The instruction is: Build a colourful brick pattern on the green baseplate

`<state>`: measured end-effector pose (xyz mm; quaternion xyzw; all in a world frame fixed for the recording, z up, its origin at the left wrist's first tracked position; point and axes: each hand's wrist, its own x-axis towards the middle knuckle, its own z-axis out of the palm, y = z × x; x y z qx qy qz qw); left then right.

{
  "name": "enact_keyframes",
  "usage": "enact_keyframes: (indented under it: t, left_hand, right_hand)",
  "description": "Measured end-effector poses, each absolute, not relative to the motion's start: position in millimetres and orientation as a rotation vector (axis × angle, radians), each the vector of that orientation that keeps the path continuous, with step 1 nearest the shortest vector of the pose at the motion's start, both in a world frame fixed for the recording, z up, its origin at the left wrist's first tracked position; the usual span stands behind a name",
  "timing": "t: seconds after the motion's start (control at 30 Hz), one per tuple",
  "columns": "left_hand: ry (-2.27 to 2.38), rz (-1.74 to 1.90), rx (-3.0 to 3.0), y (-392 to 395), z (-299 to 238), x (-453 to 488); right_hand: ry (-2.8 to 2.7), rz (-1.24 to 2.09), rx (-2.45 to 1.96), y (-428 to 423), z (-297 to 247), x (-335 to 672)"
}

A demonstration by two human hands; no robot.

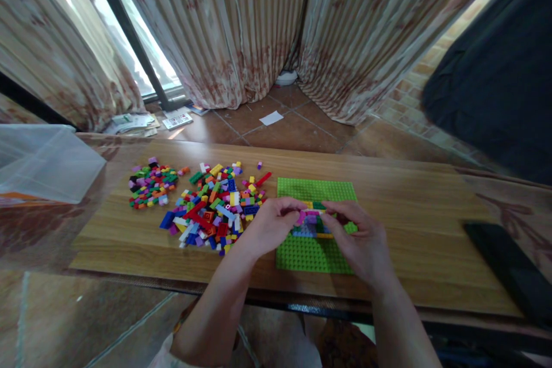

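Observation:
A green baseplate [314, 259] lies on the board with a low build of blue, green, yellow and other toy bricks on it. Over this build, my left hand [273, 224] pinches a magenta toy brick [301, 218] between thumb and forefinger. More magenta bricks [311, 217] show between my two hands. From the other side, my right hand [366, 238] has its thumb and forefinger curled in at the right end of these bricks. What lies between those right fingertips is hidden. Part of the build is covered by both hands.
A large pile of mixed toy bricks [215, 207] spreads left of the baseplate, with a smaller pile of little pieces [153, 184] beyond it. A clear plastic bin [47, 161] stands at far left. A dark flat object [504, 264] lies on the right.

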<state>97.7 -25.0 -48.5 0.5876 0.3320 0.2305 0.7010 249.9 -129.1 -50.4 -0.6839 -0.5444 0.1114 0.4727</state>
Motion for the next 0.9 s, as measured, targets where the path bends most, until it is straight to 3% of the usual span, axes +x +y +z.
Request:
enact_keyframes:
  t: [0.4, 0.9]
  left_hand:
    - [0.658, 0.482, 1.101, -32, -41, 101]
    - [0.860, 0.612, 1.822, -28, -56, 99]
  right_hand:
    - [-1.492, 0.345, -1.667, -132, -47, 244]
    - [-1.476, 0.446, -1.821, -142, -63, 269]
